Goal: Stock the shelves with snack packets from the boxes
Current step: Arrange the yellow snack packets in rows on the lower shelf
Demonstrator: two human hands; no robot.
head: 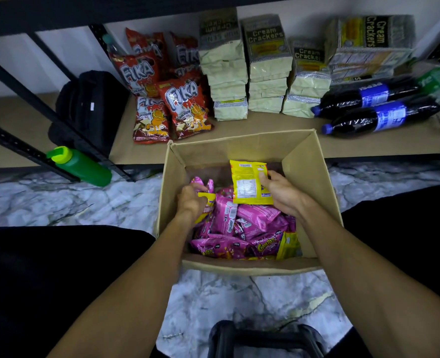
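Note:
An open cardboard box (309, 161) stands on the marble floor in front of the low shelf (278, 130). Inside it lie several pink snack packets (255, 223) and a few yellow ones. My right hand (281, 192) holds a yellow packet (250, 182) upright above the pile, its printed back facing me. My left hand (191, 200) is down in the box's left side, its fingers curled round another yellow packet (207, 202) that is mostly hidden by the hand.
On the shelf stand red Fika chocolate bags (185, 107), stacks of cream cracker packs (268, 65) and two dark cola bottles (376, 104) lying on their sides. A black bag (89, 107) and a green bottle (82, 166) sit at the shelf's left post.

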